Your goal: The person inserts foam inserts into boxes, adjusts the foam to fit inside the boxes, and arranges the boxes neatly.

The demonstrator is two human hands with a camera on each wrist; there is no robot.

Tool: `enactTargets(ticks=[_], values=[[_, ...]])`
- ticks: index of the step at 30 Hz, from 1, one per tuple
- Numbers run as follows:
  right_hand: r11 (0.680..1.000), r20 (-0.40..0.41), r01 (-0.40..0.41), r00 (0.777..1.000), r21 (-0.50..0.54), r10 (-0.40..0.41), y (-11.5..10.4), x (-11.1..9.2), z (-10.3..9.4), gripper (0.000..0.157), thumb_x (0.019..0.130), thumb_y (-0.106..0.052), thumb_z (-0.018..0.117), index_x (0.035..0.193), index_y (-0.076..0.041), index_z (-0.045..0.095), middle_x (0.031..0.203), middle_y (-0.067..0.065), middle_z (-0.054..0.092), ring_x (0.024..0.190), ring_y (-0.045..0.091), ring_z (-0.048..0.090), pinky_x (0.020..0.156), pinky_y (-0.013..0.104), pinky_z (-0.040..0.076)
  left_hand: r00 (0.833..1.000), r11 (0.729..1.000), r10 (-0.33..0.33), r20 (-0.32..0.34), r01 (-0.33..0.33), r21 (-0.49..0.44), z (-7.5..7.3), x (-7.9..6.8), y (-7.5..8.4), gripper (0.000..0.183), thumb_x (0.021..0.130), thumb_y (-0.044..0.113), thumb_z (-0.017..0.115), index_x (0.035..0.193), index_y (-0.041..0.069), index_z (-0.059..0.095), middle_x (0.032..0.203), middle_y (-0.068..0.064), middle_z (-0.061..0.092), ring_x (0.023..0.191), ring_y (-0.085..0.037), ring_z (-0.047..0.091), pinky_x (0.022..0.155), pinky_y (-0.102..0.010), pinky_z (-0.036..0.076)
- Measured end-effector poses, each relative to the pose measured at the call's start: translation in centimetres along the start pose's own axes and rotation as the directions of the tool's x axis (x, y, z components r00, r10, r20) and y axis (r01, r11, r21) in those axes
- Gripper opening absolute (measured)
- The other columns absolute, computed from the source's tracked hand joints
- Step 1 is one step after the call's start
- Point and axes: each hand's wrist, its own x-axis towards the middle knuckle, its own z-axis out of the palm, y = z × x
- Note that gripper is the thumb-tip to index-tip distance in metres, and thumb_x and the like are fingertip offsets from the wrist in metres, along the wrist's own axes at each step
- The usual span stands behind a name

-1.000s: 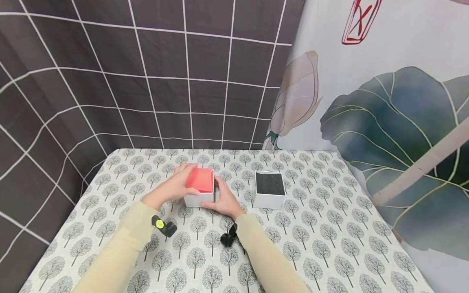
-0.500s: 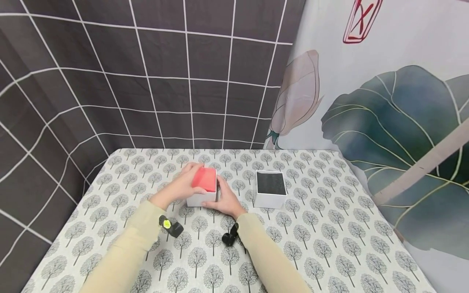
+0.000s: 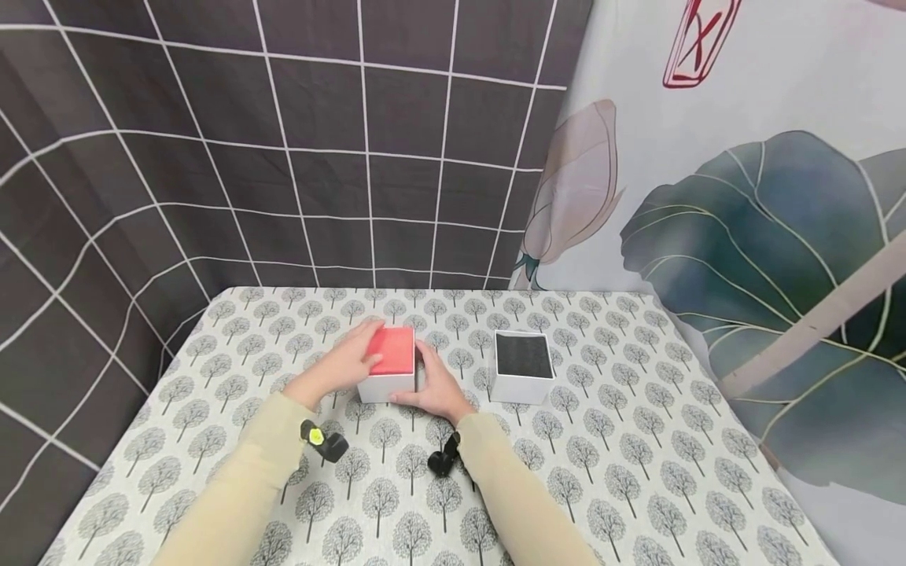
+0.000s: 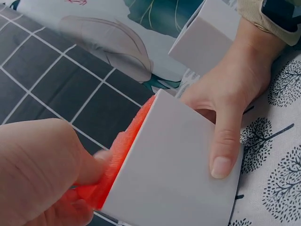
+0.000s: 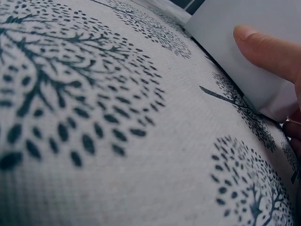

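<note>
A white box [image 3: 385, 388] stands on the table at centre left, with red cloth-like material [image 3: 394, 350] filling its top. My left hand [image 3: 345, 363] is at the box's left edge. In the left wrist view, its thumb and fingers [image 4: 96, 165] pinch the edge of the red cloth, which bulges slightly above the rim. My right hand [image 3: 437, 387] grips the same box from the right, thumb [image 5: 258, 44] on the near wall and fingers round the right side, partly hidden behind it.
A second white box [image 3: 522, 388] stands to the right, with black cloth-like material [image 3: 522, 355] in its top. Under both lies a tree-print tablecloth [image 3: 382, 503]. A dark grid curtain [image 3: 318, 181] hangs behind, and a leaf-print curtain [image 3: 764, 236] on the right.
The left hand has drawn back from over the red cloth to its left edge, so more of the red top shows. The right hand keeps its hold on the box.
</note>
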Motion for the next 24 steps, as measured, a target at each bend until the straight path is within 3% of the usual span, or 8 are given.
enactTargets(ticks=[5,12,18,24], values=[[1.0,-0.003,-0.003,1.0,0.011,0.003,0.0,0.0,0.1,0.108,0.058,-0.047,0.084,0.145,-0.02,0.026,0.129,-0.008,0.046,0.11,0.007,0.048,0.097,0.043,0.04,1.0,1.0,-0.004,0.006,0.004,0.023,0.2,-0.1,-0.4,0.066,0.088,0.011,0.061,0.142,-0.004,0.028,0.146,-0.026,0.024,0.134,-0.042,0.018,0.108,-0.055,0.016],[1.0,-0.011,-0.02,1.0,0.002,0.02,0.0,0.0,0.2,0.109,0.057,-0.048,0.084,0.145,-0.019,0.025,0.131,-0.007,0.046,0.11,0.008,0.048,0.097,0.044,0.039,0.999,0.995,0.04,0.011,-0.041,0.094,0.2,-0.3,-0.1,0.059,0.087,0.01,0.062,0.138,-0.004,0.036,0.143,-0.025,0.031,0.135,-0.042,0.015,0.108,-0.056,0.016],[0.999,-0.016,-0.029,0.999,-0.025,0.029,0.0,0.0,0.1,0.108,0.058,-0.05,0.083,0.145,-0.021,0.026,0.133,-0.005,0.045,0.11,0.01,0.048,0.097,0.043,0.04,0.996,0.978,0.072,0.054,-0.081,0.192,0.4,-0.1,0.5,0.055,0.088,0.007,0.06,0.137,-0.006,0.038,0.14,-0.026,0.035,0.131,-0.042,0.027,0.107,-0.053,0.022],[1.0,-0.011,-0.026,1.0,-0.004,0.026,-0.2,-0.1,0.1,0.108,0.058,-0.049,0.083,0.145,-0.021,0.026,0.129,-0.004,0.047,0.105,0.011,0.051,0.091,0.042,0.044,0.992,0.97,0.104,0.069,-0.117,0.214,0.3,0.0,1.1,0.053,0.088,0.011,0.061,0.136,-0.002,0.043,0.141,-0.02,0.038,0.127,-0.039,0.034,0.103,-0.054,0.031]])
